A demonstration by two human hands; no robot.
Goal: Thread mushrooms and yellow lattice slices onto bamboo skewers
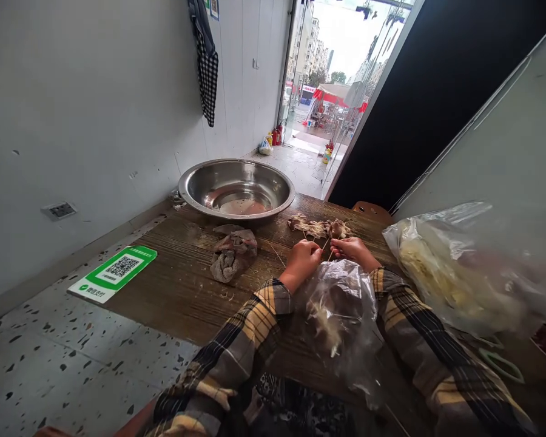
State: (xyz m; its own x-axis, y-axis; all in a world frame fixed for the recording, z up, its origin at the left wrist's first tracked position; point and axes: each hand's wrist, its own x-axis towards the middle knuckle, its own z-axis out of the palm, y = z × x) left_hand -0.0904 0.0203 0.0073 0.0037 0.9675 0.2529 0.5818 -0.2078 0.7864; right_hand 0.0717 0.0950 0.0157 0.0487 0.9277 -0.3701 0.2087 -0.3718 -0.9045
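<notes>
My left hand (303, 261) is closed, its fingers pinched at a thin wooden skewer (326, 244) over the table. Just to its right, my right hand (353, 249) also pinches at a thin skewer; the fingertips are small and partly hidden. Beyond both hands lies a row of pale, brownish torn pieces (316, 228) that look like mushroom, with thin stick ends coming toward me. Between my forearms sits a clear plastic bag (341, 297) with more pale and brown pieces inside. A loose skewer (277, 255) rests left of my left hand.
A wide steel basin (236, 212) stands at the table's far end. Left of my hands lies a crumpled greyish bag (233, 254). A green QR-code sign (118, 270) is at the left edge. A large clear bag of pale food (441, 273) lies at right.
</notes>
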